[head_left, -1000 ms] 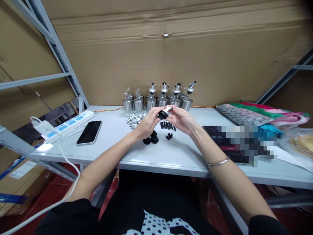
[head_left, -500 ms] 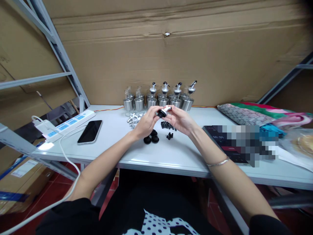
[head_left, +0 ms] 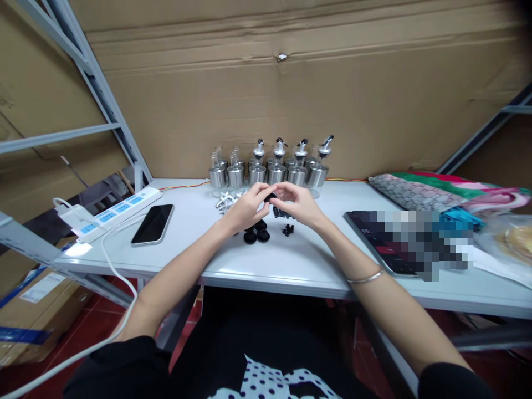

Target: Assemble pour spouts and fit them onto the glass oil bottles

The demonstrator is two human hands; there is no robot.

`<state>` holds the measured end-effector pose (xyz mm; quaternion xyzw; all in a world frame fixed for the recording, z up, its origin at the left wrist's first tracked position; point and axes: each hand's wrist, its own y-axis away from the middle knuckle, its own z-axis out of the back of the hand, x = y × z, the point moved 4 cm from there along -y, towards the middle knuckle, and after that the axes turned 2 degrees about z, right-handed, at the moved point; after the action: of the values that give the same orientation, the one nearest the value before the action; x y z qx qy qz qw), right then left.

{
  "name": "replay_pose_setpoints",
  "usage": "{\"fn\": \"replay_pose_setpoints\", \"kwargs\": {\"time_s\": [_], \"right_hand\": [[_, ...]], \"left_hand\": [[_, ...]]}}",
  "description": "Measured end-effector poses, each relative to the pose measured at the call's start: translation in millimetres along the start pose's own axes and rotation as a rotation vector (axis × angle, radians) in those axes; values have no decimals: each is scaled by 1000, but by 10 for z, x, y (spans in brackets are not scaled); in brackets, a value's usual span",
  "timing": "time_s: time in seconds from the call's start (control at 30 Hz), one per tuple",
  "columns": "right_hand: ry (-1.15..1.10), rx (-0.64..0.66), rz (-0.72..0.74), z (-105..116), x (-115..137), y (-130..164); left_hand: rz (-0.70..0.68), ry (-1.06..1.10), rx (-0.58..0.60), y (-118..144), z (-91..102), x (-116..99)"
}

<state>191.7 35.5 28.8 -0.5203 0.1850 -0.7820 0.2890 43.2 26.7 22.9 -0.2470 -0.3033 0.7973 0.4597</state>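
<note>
Above the middle of the table, my left hand (head_left: 248,208) and my right hand (head_left: 300,206) meet around a bottle pourer. Only its black ribbed stopper (head_left: 270,197) shows between the fingertips; the silvery body is hidden behind my fingers. Below my left hand sit several black rubber stoppers (head_left: 262,235). Small black caps (head_left: 288,229) lie in a cluster under my right hand. A row of black pieces (head_left: 281,213) is partly covered by that hand. To the left, silver pourer parts (head_left: 225,201) form a pile.
Several glass bottles with steel sleeves (head_left: 276,175) stand at the back, some topped with pourers (head_left: 280,146). A phone (head_left: 153,224) and a power strip (head_left: 120,210) lie left. At right are a tablet (head_left: 374,238), partly pixelated, and colourful fabric (head_left: 432,191). Cardboard (head_left: 266,100) backs the table.
My hands have closed in around the pourer and turned it, so its silvery body no longer shows. The right hand has moved slightly left. The things on the table stay in place.
</note>
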Motion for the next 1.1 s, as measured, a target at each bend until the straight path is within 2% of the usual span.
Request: {"fn": "replay_pose_setpoints", "kwargs": {"time_s": [0.27, 0.43, 0.57, 0.67, 0.9, 1.1], "right_hand": [[-125, 42, -131, -8, -27, 13], [-192, 13, -159, -1, -28, 12], [-208, -14, -152, 4, -16, 9], [-214, -4, -145, -9, 0, 11], [-193, 37, -151, -34, 2, 25], [-171, 80, -169, -38, 16, 29]], "left_hand": [[-11, 84, -106, -11, 45, -21], [88, 148, -149, -13, 95, -5], [271, 59, -65, -24, 117, -8], [358, -11, 26, -33, 111, -18], [415, -5, 166, -35, 52, 29], [425, 84, 141, -27, 23, 51]]}}
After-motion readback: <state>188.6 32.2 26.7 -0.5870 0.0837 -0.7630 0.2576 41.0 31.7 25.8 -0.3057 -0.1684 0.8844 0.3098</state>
